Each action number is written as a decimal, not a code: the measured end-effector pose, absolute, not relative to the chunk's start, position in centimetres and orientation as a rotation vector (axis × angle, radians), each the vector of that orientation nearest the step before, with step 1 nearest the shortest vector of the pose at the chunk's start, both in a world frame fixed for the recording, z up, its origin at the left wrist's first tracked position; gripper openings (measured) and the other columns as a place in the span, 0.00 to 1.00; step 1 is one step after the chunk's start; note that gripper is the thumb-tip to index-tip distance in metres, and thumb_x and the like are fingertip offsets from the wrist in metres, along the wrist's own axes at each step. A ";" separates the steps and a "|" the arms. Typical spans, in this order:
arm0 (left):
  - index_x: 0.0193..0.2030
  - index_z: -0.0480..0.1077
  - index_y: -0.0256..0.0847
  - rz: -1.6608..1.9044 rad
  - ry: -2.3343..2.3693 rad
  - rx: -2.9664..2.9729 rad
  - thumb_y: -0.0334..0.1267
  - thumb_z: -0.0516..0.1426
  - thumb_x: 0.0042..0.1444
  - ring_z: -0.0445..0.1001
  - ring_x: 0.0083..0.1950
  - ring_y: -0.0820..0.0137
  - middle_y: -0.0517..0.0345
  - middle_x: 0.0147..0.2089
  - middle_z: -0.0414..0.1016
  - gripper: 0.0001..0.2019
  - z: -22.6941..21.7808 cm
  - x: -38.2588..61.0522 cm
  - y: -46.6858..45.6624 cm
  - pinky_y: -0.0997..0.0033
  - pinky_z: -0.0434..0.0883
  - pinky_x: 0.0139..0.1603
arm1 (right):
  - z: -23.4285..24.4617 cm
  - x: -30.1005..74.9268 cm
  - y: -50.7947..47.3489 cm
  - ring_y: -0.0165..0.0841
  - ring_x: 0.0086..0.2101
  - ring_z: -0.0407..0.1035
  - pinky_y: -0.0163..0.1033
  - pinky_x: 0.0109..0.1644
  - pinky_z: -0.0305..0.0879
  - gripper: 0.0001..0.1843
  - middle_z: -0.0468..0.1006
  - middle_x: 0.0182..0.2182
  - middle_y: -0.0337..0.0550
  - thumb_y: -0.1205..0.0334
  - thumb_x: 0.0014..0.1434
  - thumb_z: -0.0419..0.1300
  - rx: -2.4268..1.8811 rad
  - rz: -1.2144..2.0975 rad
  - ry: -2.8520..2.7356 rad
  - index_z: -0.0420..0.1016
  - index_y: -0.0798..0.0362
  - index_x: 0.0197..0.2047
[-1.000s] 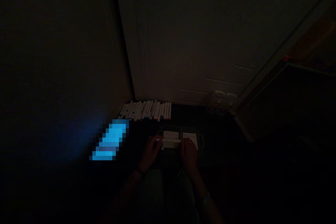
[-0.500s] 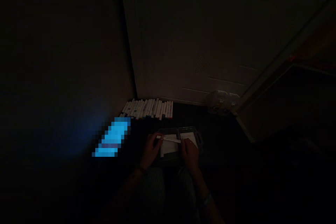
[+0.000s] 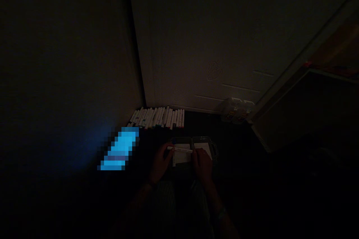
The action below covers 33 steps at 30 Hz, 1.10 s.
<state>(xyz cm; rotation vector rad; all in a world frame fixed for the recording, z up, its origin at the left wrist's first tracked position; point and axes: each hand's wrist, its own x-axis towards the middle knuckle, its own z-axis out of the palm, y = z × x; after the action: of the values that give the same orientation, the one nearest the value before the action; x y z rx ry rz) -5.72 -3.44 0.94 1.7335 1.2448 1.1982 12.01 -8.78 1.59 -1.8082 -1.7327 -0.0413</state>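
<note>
White marker (image 3: 181, 149) crosswise (axis left-right); left hand (image 3: 160, 160), right hand (image 3: 202, 162) pinch its ends.

Looks like smooth white plastic on the marker (image 3: 181, 149) and the row of markers (image 3: 159, 117). Seems translucent, faintly glossy plastic on the case (image 3: 215, 148), with matt white paper (image 3: 202, 145) inside.

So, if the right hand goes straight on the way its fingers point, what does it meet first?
Most likely the small clear case, lying just beyond the right hand, which holds one end of the white marker. The picture is dark, so depth is uncertain.
</note>
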 end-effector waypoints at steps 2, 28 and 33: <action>0.46 0.64 0.43 1.207 1.232 1.721 0.43 0.49 0.53 0.64 0.53 0.68 0.56 0.51 0.66 0.15 0.9 -5.7 -3.4 0.65 0.59 0.55 | 1.6 12.0 -8.8 0.32 0.35 0.63 0.36 0.39 0.54 0.14 0.69 0.32 0.45 0.60 0.62 0.41 -1.828 -0.058 -1.726 0.66 0.53 0.36; 0.42 0.66 0.44 1.213 1.292 1.786 0.46 0.48 0.53 0.63 0.49 0.66 0.55 0.43 0.65 0.14 0.6 -5.9 -3.1 0.59 0.61 0.52 | 1.8 11.6 -8.9 0.32 0.34 0.62 0.36 0.38 0.55 0.13 0.68 0.29 0.43 0.62 0.61 0.42 -1.754 -0.097 -1.687 0.65 0.52 0.32; 0.43 0.65 0.44 1.213 1.283 1.766 0.46 0.47 0.54 0.63 0.49 0.67 0.55 0.44 0.66 0.14 0.3 -5.9 -3.0 0.60 0.60 0.53 | 2.1 11.6 -9.0 0.32 0.34 0.61 0.37 0.39 0.55 0.12 0.67 0.29 0.42 0.61 0.61 0.43 -1.728 -0.081 -1.732 0.64 0.53 0.32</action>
<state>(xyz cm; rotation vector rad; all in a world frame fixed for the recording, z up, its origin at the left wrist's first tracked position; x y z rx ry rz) -5.92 -2.97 0.28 1.7663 1.2831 1.2127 11.56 -9.00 2.08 -1.7279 -1.7323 -0.0807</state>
